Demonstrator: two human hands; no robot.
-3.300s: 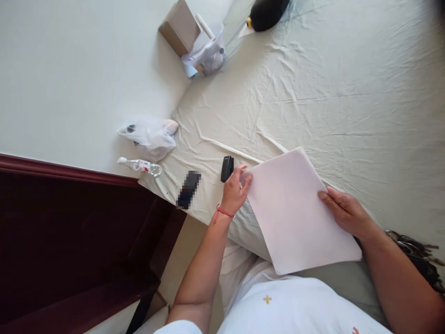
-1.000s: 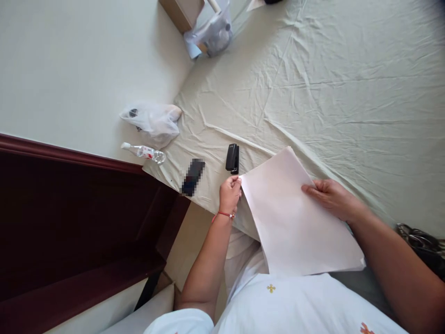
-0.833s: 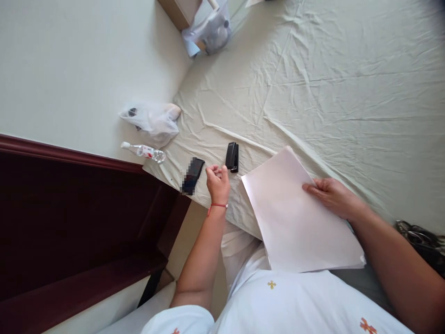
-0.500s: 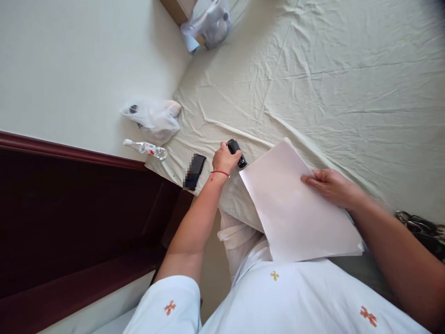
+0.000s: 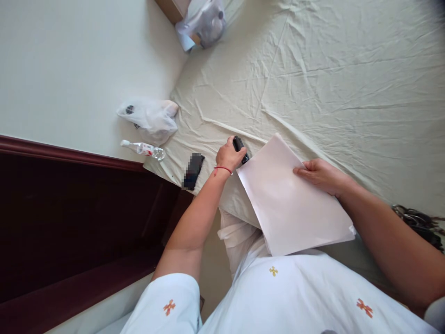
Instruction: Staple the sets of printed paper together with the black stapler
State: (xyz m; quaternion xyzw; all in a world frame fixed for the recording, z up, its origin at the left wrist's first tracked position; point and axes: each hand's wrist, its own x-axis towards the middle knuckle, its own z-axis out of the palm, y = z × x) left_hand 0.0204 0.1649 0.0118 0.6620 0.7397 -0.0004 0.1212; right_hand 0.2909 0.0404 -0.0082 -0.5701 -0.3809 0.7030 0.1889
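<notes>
My left hand, with a red string at the wrist, is closed around a small black stapler. The stapler's lower end sits close to the left corner of a stack of white paper sheets; whether they touch I cannot tell. On the stack's right edge, my right hand grips the sheets, thumb on top and the other fingers mostly hidden beneath. The stack is slanted, its near edge against my white shirt and its far corner over the cloth.
A black phone-like object, partly pixelated, lies left of my left hand on the cloth-covered surface. Farther left are a clear plastic bottle and a white plastic bag. Another bag stands at the back; dark cables lie at right.
My left hand has moved slightly right with the stapler, closer to the paper corner. The paper stack and my right hand have shifted a little left and up.
</notes>
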